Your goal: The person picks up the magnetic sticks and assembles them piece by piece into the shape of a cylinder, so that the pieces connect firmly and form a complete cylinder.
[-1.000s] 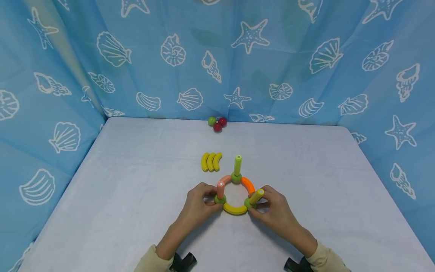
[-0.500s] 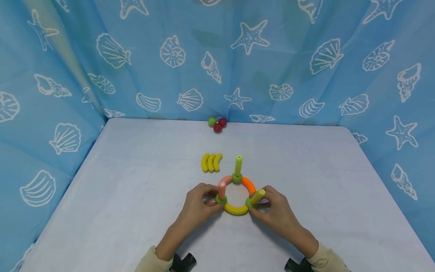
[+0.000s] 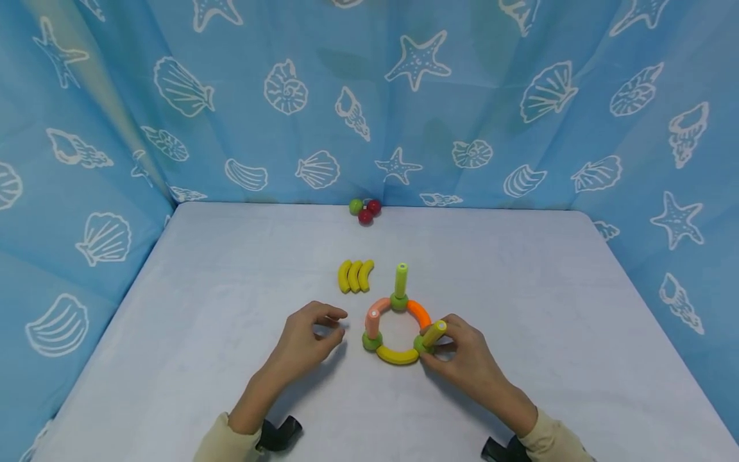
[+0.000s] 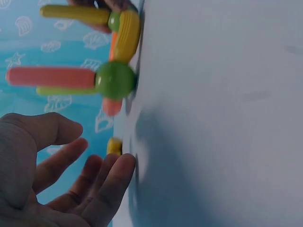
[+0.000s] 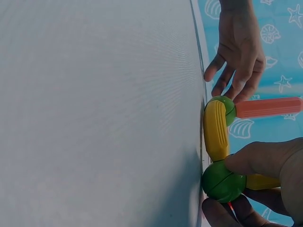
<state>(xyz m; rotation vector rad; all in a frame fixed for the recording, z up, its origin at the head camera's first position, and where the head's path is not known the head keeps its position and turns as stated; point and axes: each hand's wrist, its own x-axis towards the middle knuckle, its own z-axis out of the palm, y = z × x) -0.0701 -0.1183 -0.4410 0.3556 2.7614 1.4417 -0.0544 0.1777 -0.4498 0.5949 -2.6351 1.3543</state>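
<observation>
A ring of curved rods joined by green balls lies on the table, a straight rod standing out of each ball. Its near piece is the yellow curved rod (image 3: 398, 357), with the orange curved rod (image 3: 419, 313) at right. My right hand (image 3: 464, 356) pinches the near-right green ball (image 5: 223, 182), whose yellow straight rod (image 3: 434, 333) leans right. My left hand (image 3: 308, 337) is apart from the ring, fingers spread and holding nothing. Nearest to it is the left green ball (image 4: 115, 80) with the salmon straight rod (image 4: 52, 77). At the back stands the lime straight rod (image 3: 401, 280).
Three small yellow curved pieces (image 3: 355, 276) lie side by side behind the ring. At the table's back edge sit two red balls (image 3: 365, 217) and a green ball (image 3: 356, 206). A blue shell-print curtain (image 3: 260, 96) surrounds the white table (image 3: 231, 269).
My left hand has let go of the left green ball and drawn back to the left, its fingers opening. The right hand keeps its pinch, and the ring stays in place.
</observation>
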